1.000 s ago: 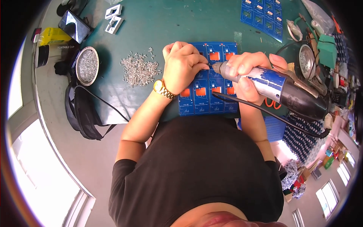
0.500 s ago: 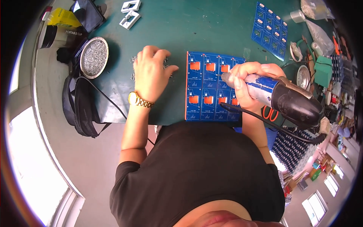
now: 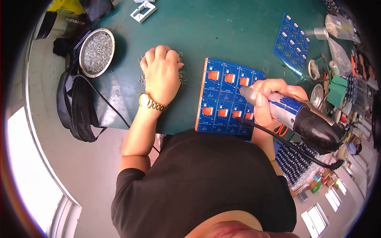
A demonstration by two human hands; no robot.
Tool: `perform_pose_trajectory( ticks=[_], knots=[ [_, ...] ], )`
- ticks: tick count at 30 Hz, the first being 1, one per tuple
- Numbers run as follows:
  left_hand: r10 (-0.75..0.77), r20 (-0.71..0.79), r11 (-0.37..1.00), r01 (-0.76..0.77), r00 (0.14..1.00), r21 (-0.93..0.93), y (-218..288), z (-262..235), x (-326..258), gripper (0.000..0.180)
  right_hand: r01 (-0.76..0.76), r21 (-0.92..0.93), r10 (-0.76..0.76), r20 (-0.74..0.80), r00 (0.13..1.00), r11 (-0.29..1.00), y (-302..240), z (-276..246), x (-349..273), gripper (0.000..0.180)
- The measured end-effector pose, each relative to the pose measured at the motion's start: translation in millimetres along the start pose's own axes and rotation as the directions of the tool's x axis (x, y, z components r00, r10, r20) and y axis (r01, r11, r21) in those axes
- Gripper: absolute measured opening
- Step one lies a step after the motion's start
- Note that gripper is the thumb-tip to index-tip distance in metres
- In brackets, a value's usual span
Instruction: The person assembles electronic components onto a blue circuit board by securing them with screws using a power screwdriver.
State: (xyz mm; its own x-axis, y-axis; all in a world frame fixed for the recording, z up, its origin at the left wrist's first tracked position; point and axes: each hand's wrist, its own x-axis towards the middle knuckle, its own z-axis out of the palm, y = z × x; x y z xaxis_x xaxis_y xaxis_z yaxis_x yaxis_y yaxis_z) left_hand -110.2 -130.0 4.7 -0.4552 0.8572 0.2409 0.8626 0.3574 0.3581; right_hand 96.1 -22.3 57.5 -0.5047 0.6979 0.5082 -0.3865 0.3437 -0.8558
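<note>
My left hand [image 3: 162,73], a gold watch on its wrist, rests with curled fingers on a loose pile of small screws [image 3: 182,76]. Its fingertips are hidden, so anything pinched in them cannot be made out. Wrapped around a silver, blue and black electric screwdriver [image 3: 287,111] is my right hand [image 3: 270,95]. The tool tilts with its nose at the upper right part of a blue circuit board panel [image 3: 216,97]. Orange-red square parts [image 3: 213,75] sit in rows on this panel, which lies in front of me. The nose hides the spot beneath it.
A round metal dish [image 3: 97,53] full of screws stands left, near a black bag [image 3: 75,107]. White frame-shaped parts [image 3: 143,12] lie at the back. Another blue panel [image 3: 291,44], plastic bags [image 3: 340,28] and a green block [image 3: 336,93] are at right. The screwdriver's black cord [image 3: 285,142] crosses the near panel.
The fingers of my left hand have curled down into the screws from a looser, parted pose. The whole view has shifted slightly; the screwdriver stays over the same area of the panel.
</note>
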Motion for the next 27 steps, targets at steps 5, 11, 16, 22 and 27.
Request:
perform_pose_trajectory(
  ticks=[5, 11, 16, 22, 27],
  knots=[
    [0.064, -0.083, 0.996, -0.059, 0.994, 0.069, 11.1, -3.2, -1.4, 0.014, 0.024, 0.001, -0.024, 0.087, 0.996, 1.0, -0.5, -7.3, -6.4, 0.062],
    [0.168, 0.038, 0.914, -0.141, 0.985, -0.381, 44.3, -1.0, -2.4, 0.011, 0.047, -0.205, -0.022, 0.121, 0.992, 0.978, -6.1, -5.5, -13.1, 0.064],
    [0.298, -0.008, 0.895, -0.283, 0.954, -0.345, 71.8, 12.6, -6.5, 0.012, 0.004, 0.135, 0.027, -0.227, 0.973, 0.991, 10.8, -12.6, -4.9, 0.07],
    [0.277, 0.029, 0.899, -0.248, 0.96, -0.361, 69.4, 17.2, -7.2, 0.016, 0.152, 0.292, -0.078, -0.249, 0.965, 0.944, 6.2, -27.7, -11.6, 0.066],
    [0.322, -0.033, 0.844, -0.303, 0.946, -0.443, 68.6, 24.1, -8.0, 0.017, 0.128, 0.279, -0.073, -0.199, 0.977, 0.952, -1.0, -27.1, -17.7, 0.066]
  ],
)
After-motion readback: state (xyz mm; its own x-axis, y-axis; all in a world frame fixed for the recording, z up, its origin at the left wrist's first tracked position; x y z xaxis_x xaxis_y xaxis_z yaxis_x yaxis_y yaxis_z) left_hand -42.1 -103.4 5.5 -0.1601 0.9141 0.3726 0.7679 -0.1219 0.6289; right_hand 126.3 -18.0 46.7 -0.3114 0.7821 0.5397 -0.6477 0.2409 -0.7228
